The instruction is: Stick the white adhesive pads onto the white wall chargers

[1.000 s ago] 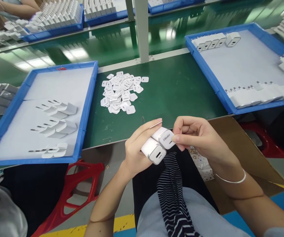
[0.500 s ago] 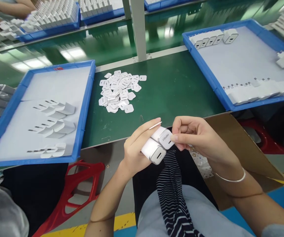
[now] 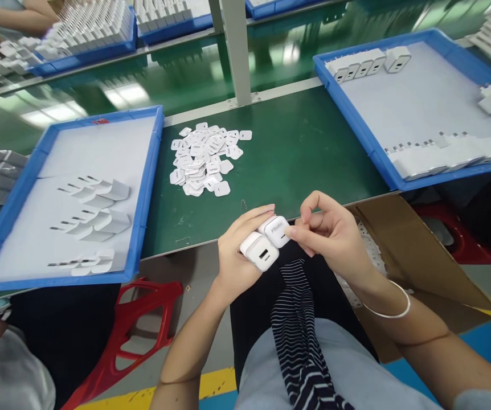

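left grip clenched around 2 white chargers; right grip pinching the upper charger's face.

The left hand curls closed, fingers wrapped over its grip, wrist bent inward; the right hand pinches beside that grip, forefinger arched above.

A green tabletop fills the middle. A grey post rises at twelve o'clock. Ceiling lights glare off the glossy surface at eleven. A yellow floor stripe runs at six.
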The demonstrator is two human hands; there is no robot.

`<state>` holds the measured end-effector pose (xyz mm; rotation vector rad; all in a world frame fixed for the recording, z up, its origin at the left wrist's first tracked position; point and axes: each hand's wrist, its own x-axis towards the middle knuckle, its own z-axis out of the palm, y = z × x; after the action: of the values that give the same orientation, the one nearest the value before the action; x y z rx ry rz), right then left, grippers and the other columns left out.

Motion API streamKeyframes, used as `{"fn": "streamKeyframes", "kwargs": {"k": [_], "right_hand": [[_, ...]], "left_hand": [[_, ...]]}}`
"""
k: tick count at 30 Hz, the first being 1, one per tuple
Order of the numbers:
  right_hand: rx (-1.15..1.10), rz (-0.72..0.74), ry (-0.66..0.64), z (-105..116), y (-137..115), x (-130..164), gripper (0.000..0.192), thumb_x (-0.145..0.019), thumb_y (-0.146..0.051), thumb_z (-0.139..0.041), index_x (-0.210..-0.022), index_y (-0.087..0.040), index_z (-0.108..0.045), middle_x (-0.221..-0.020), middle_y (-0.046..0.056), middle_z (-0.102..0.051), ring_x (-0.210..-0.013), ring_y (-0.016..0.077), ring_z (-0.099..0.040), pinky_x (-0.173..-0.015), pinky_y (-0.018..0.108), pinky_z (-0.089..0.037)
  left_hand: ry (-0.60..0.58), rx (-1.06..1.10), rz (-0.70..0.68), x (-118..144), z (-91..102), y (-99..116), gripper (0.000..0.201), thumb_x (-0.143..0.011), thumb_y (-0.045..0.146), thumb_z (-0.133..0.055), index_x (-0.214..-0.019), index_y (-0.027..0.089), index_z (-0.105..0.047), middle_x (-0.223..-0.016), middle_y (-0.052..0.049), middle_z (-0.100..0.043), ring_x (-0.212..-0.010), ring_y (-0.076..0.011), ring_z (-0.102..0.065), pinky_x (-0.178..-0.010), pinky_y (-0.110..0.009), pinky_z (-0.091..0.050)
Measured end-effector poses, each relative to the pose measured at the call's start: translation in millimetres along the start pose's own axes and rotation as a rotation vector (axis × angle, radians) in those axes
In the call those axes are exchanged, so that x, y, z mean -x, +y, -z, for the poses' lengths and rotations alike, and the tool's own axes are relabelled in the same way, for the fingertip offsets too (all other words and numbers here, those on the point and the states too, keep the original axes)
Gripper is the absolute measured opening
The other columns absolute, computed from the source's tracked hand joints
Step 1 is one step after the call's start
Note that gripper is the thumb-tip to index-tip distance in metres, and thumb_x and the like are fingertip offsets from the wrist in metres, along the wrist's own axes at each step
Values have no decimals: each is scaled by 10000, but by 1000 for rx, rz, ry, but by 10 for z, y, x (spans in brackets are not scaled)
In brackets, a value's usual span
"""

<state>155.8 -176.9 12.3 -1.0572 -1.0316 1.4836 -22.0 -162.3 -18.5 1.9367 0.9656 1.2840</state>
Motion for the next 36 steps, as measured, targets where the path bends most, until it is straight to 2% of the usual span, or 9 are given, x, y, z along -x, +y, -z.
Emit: {"fn": "streamKeyframes", "kwargs": {"k": [4,6,11,16,20,24,28,32,36], "right_hand": [[-39,-25,-139,25,75,-38,240,-930,-365,-679,-871,-212,-503,-490,-83,-519,-447,76,-408,-469,212,-306],[-38,-42,-141,30,96,-60,234,-955,-397,-639,-888,-212,-511,-478,-88,-493,-438,76,-379,-461,213,-282],[-7,-93,-88,30,119,-116,337,-862,-354,-763,-845,-226,-452,-434,-131,-416,-389,54,-294,-419,199,-196],[-1,-142,-218,138,140,-166,312,-878,-384,-744,-977,-222,-497,-477,-115,-472,-442,67,-350,-465,200,-252],[-110,-158,-182,269,142,-261,325,-970,-531,-552,-941,-208,-544,-482,-82,-475,-436,78,-337,-447,217,-256],[-4,-205,-241,326,129,-320,279,-911,-432,-690,-843,-177,-598,-562,-50,-525,-513,74,-420,-474,206,-297],[75,-272,-337,332,79,-323,289,-874,-419,-734,-791,-161,-633,-599,-43,-527,-552,74,-450,-501,205,-345],[184,-283,-367,335,11,-353,251,-803,-358,-802,-928,-159,-714,-706,-17,-611,-629,94,-522,-557,220,-412],[310,-196,-308,356,-63,-351,220,-768,-342,-832,-843,-163,-732,-734,9,-677,-686,126,-608,-646,253,-493]], "left_hand": [[-14,76,105,11,-34,-18,378,-779,237,-825,-1139,210,-714,-1216,-98,-731,-1117,-229,-709,-984,-372,-597],[-21,75,98,20,-47,-22,384,-789,240,-816,-1158,217,-711,-1221,-97,-729,-1122,-230,-708,-983,-374,-596],[-41,68,64,38,-93,-89,376,-773,233,-825,-1132,202,-719,-1206,-97,-735,-1098,-225,-718,-960,-356,-604],[-51,83,100,17,-81,-139,376,-763,252,-837,-1118,194,-728,-1186,-104,-747,-1070,-233,-735,-935,-338,-617],[-124,77,-49,-3,-5,-122,398,-794,225,-803,-1174,166,-697,-1234,-135,-724,-1174,-246,-694,-1016,-355,-591],[-195,-91,-291,14,79,-157,408,-856,173,-712,-1254,140,-632,-1347,-171,-656,-1196,-230,-684,-994,-325,-604],[-260,-386,-506,28,132,-194,306,-904,139,-633,-1209,117,-614,-1298,-163,-687,-1210,-264,-676,-1002,-389,-609],[-326,-537,-586,21,148,-164,155,-923,136,-607,-1076,122,-625,-1309,-147,-682,-1187,-266,-689,-1011,-394,-607],[-299,-545,-546,56,116,-155,229,-923,156,-610,-1151,131,-610,-1429,-175,-578,-1183,-275,-692,-973,-379,-618]]}}
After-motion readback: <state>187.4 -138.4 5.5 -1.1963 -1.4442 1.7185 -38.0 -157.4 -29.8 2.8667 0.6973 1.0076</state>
